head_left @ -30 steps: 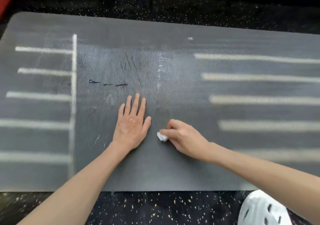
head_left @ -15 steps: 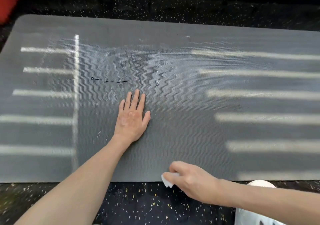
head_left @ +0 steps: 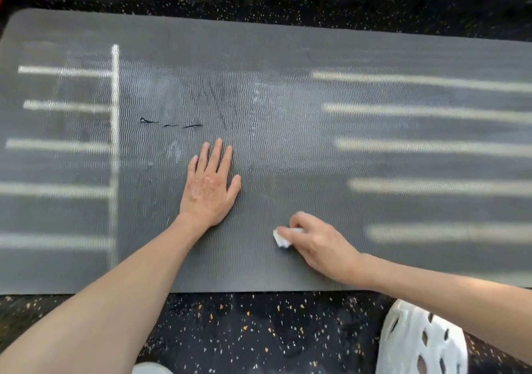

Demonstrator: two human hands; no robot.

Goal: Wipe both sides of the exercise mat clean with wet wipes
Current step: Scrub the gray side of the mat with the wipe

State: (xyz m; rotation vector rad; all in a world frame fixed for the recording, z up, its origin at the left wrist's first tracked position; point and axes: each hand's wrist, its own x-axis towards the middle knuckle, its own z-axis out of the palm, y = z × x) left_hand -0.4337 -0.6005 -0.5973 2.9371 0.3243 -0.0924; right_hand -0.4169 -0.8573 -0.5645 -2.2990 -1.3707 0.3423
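A dark grey exercise mat (head_left: 288, 56) with a wavy ribbed surface lies flat on the floor and fills most of the view. Bars of light fall across its left and right parts. My left hand (head_left: 208, 189) lies flat on the mat near its middle, fingers straight and together. My right hand (head_left: 319, 242) grips a small crumpled white wet wipe (head_left: 280, 238) and holds it down on the mat, to the right of and nearer than the left hand. Short black marks (head_left: 169, 124) sit on the mat beyond the left hand.
The floor (head_left: 259, 330) is black rubber with light speckles, showing in front of and behind the mat. A white perforated shoe (head_left: 417, 342) sits at the bottom right by the mat's near edge. A red object shows at the top left corner.
My right hand with the wipe swept toward me to the mat's near edge, then moved back onto the mat. The left hand stayed pressed in place.
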